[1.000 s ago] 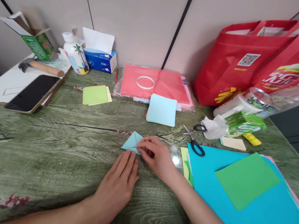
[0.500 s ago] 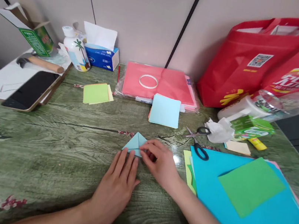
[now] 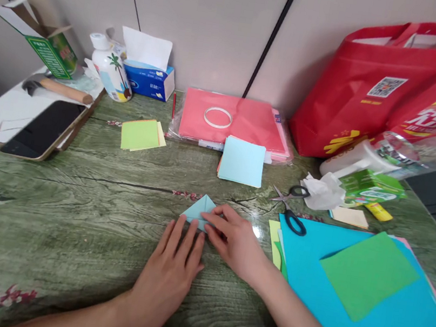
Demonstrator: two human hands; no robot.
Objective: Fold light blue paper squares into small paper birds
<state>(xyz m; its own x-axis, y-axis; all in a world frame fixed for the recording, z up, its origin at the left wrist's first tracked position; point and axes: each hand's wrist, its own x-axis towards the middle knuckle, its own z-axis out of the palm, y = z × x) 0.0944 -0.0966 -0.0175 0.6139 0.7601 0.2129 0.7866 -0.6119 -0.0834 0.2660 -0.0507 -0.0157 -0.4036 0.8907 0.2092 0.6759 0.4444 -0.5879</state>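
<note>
A light blue sheet of paper (image 3: 202, 205), folded into a triangle, lies on the table in front of me. Its near edge has a folded strip with a visible crease line. My left hand (image 3: 174, 261) rests flat, fingers stretched out, with its fingertips on the paper's lower left edge. From the right, my right hand (image 3: 237, 240) holds the paper's right part, thumb and forefinger close together. The right corner is hidden beneath those fingers. Beyond the paper sits a stack of light blue square sheets (image 3: 242, 160).
Scissors (image 3: 291, 207) lie right of my hands, touching large blue paper (image 3: 314, 287) with a green sheet (image 3: 369, 276) on top. Green-yellow squares (image 3: 140, 134), a pink paper pack (image 3: 257, 123), a phone (image 3: 43, 129), a hammer (image 3: 59, 88) and a red bag (image 3: 355, 91) stand or lie farther off.
My right fingers have shifted slightly left across the folded paper and lie flatter on it. My left hand stays almost in place. The view has moved slightly.
</note>
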